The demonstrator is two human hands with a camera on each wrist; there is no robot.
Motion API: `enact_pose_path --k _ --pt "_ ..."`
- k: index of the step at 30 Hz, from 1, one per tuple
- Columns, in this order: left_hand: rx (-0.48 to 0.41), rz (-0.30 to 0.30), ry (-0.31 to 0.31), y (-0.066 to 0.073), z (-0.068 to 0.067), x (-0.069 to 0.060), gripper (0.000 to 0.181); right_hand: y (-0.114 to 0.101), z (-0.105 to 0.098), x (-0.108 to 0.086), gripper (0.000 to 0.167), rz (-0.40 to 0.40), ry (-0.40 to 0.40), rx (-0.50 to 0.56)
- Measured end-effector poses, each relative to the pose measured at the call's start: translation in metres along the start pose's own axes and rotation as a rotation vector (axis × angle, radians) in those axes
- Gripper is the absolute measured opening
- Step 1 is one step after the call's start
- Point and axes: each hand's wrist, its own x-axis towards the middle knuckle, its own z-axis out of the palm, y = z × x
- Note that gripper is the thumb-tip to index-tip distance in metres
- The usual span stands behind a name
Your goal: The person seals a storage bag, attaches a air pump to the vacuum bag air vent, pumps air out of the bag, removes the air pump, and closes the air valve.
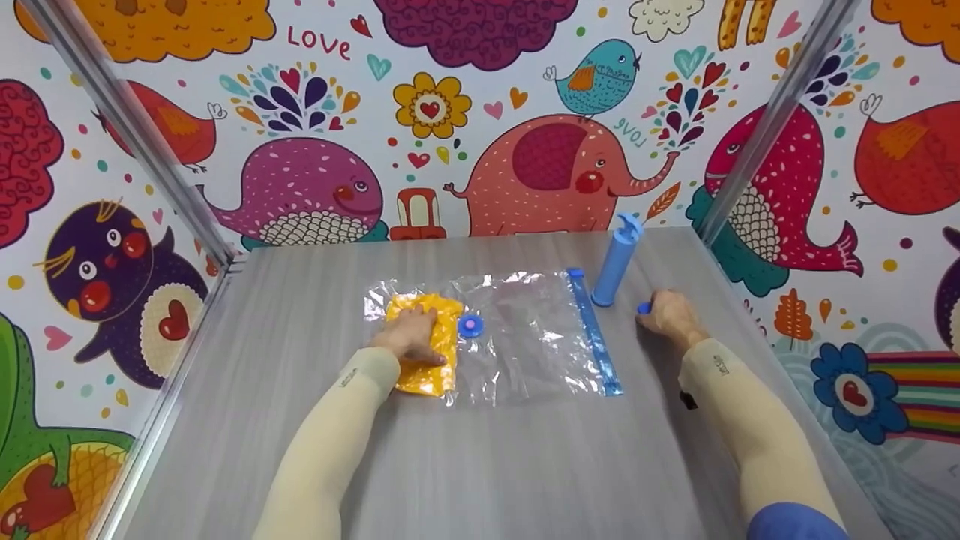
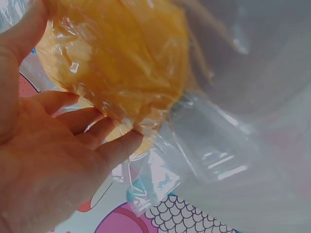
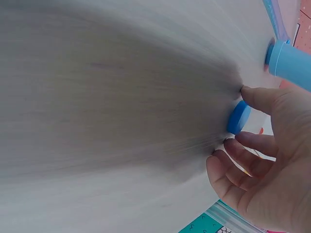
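A clear plastic vacuum storage bag (image 1: 525, 345) lies flat on the table, with a blue zip strip (image 1: 596, 337) at its right end and a round blue valve (image 1: 470, 325). Inside its left part is a folded yellow item (image 2: 121, 53); its kind cannot be told. My left hand (image 1: 409, 334) rests on that yellow bundle through the film, its fingers spread and slightly bent. To the right of the bag, my right hand (image 1: 670, 315) holds a small blue cap (image 3: 239, 117) at the tabletop between thumb and index finger. The other fingers are loosely curled.
A light blue hand pump (image 1: 616, 262) stands upright between the bag's zip end and my right hand. The grey wood-grain table (image 1: 525, 465) meets cartoon-printed walls (image 1: 427, 172) at the back and sides. Metal posts (image 1: 776, 120) rise at the back corners.
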Motion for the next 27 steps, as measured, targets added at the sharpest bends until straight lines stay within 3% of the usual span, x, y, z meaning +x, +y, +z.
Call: enact_pose_path --k 6,14,20,27 --pt "0.033 0.027 0.013 0.001 -0.001 0.002 0.108 -0.001 0.0 0.003 0.046 0.012 0.001 -0.037" --pt "-0.002 -0.012 -0.012 0.001 0.0 0.001 0.108 0.0 0.004 0.001 0.043 -0.006 0.022 -0.067" --pt "-0.013 -0.001 -0.006 0.0 0.001 0.0 0.108 0.0 0.005 -0.003 0.04 -0.048 0.05 -0.108" --pt "-0.007 0.001 -0.006 0.0 0.0 -0.002 0.108 -0.003 0.003 -0.008 0.036 -0.099 0.047 -0.079"
